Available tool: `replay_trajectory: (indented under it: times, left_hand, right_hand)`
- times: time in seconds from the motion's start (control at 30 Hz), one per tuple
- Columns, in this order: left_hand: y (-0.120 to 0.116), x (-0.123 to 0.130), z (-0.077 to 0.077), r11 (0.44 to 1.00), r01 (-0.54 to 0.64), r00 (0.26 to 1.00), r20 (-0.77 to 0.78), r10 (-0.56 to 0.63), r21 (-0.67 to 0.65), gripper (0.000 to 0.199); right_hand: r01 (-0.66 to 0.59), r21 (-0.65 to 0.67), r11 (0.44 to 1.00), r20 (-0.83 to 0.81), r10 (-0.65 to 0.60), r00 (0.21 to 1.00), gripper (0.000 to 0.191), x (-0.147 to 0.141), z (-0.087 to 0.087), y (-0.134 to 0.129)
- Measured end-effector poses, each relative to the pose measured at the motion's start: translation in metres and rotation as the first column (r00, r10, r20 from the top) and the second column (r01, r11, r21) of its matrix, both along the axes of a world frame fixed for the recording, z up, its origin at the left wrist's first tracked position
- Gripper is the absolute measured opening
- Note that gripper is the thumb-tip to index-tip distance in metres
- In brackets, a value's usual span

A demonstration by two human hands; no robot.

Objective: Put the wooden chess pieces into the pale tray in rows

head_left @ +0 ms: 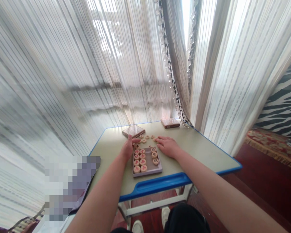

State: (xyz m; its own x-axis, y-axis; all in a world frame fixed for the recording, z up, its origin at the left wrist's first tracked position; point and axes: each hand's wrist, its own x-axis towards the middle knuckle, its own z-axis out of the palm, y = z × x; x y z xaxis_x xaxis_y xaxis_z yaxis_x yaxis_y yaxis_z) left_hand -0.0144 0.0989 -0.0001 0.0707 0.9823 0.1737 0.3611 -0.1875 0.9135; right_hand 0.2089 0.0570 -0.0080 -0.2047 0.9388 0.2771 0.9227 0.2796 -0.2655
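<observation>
An open box (147, 174) on the table holds round wooden pieces, several with red characters in two columns at its left and three with dark characters at its right. Part of the box's middle shows bare. Beyond the box lie several loose round pieces (147, 137). My left hand (130, 147) is at the box's far left corner, thumb raised and fingers apart, near a loose piece. My right hand (168, 146) lies palm down past the box's right side, fingers spread, its fingertips touching or close to a loose piece (155, 139).
A flat box (134, 130) lies at the table's back left, another (170, 123) at the back right. The pale table (208, 155) has a blue edge with a pen groove in front. Sheer curtains (126, 64) hang behind it.
</observation>
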Motion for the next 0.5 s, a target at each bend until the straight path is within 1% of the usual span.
replay_trajectory:
  times: [0.07, 0.13, 0.23, 0.3, 0.33, 0.37, 0.43, 0.5]
  left_hand:
    - [-0.0005, 0.0009, 0.0006, 1.0, -0.004, 1.0, -0.006, 0.004, -0.025, 0.077]
    - [-0.0013, 0.0009, 0.002, 1.0, -0.007, 1.0, 0.006, 0.007, -0.012, 0.075]
    - [-0.0032, -0.0014, 0.0052, 0.994, -0.031, 0.999, 0.026, 0.028, 0.109, 0.072]
    - [-0.0046, -0.0037, 0.0068, 0.98, -0.062, 0.998, 0.027, 0.058, 0.188, 0.071]
    - [-0.0052, -0.0045, 0.007, 0.977, -0.074, 0.997, 0.02, 0.071, 0.202, 0.071]
    - [-0.0055, -0.0049, 0.0067, 0.977, -0.079, 0.997, 0.006, 0.079, 0.197, 0.072]
    - [-0.0048, -0.0036, 0.0044, 0.988, -0.046, 0.997, -0.05, 0.054, 0.15, 0.072]
    - [-0.0021, 0.0, 0.0011, 0.993, 0.034, 0.994, -0.111, -0.021, 0.112, 0.07]
  right_hand:
    - [0.006, -0.016, 1.0, -0.006, -0.006, 1.0, 0.043, -0.0011, 0.0, 0.0]
    - [-0.029, 0.009, 1.0, -0.013, 0.029, 1.0, 0.042, -0.0019, 0.0, -0.0005]
    - [-0.118, 0.075, 0.99, 0.006, 0.118, 0.993, 0.044, -0.0029, 0.0005, -0.0025]
    - [-0.158, 0.085, 0.984, 0.025, 0.156, 0.987, 0.046, -0.0036, 0.0013, -0.004]
    - [-0.171, 0.081, 0.982, 0.031, 0.169, 0.985, 0.046, -0.0041, 0.0017, -0.0045]
    - [-0.181, 0.075, 0.981, 0.035, 0.179, 0.983, 0.046, -0.0045, 0.002, -0.0048]
    - [-0.189, 0.074, 0.979, 0.04, 0.186, 0.982, 0.046, -0.0054, 0.0023, -0.0047]
    - [-0.166, 0.083, 0.983, 0.036, 0.163, 0.986, 0.047, -0.0062, 0.0019, -0.0037]
